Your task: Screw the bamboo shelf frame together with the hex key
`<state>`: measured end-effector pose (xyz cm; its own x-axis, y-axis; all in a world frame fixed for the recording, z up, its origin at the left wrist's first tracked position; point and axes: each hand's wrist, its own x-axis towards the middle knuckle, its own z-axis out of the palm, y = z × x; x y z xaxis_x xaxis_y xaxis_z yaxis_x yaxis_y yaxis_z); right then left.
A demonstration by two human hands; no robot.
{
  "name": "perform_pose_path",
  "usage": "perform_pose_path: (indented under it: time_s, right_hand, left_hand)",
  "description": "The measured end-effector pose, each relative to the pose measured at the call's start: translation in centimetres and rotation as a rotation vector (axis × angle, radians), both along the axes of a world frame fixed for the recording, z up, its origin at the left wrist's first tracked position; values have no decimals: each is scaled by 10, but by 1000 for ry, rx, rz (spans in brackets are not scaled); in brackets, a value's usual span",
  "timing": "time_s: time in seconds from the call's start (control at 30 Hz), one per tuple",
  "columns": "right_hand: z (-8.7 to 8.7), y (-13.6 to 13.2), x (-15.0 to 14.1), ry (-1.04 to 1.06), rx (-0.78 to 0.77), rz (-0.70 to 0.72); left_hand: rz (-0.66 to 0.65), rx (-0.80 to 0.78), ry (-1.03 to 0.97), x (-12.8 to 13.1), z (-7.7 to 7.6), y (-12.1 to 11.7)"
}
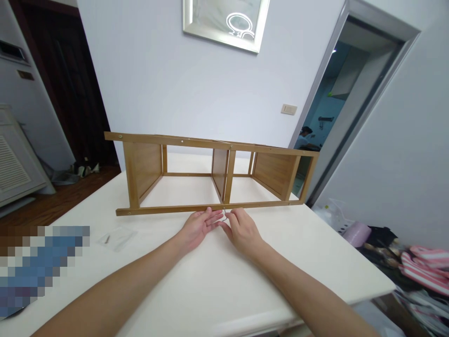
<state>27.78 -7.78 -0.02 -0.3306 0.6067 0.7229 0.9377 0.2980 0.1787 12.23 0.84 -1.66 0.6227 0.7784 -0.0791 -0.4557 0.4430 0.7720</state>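
A wooden shelf frame [229, 180] lies on its side on the white table [196, 290]. Between finger and thumb, my right hand [243, 231] pinches a thin, bent metal hex key [225, 214]. The upper end of the key meets the near rail of the frame, where the middle shelf joins it. To the left of the key is my left hand [198, 229], palm partly up and fingers stretched out. Its thumb side touches the lower edge of the rail, and its fingertips reach close to the key.
A clear plastic bag [117, 238] with a small dark piece on it lies left of my hands. Behind the table stands a wall with a framed picture [224, 23]. Clothes [426, 267] are piled beyond the right edge. Another person [304, 133] shows through the doorway.
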Motion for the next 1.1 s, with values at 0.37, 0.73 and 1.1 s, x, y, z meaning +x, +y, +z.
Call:
perform_pose_path:
  time_s: [0.37,0.73,1.1]
  right_hand:
    - [5,8,-5,42,-3,-98]
    - [14,10,-23,1449,-682,123]
    - [5,-3,-10,292,-26,-61]
  left_hand:
    - [-30,-14,-25,1,-8,6]
    - [49,-76,-64,2,-9,9]
    - [36,-47,-40,0,-4,5]
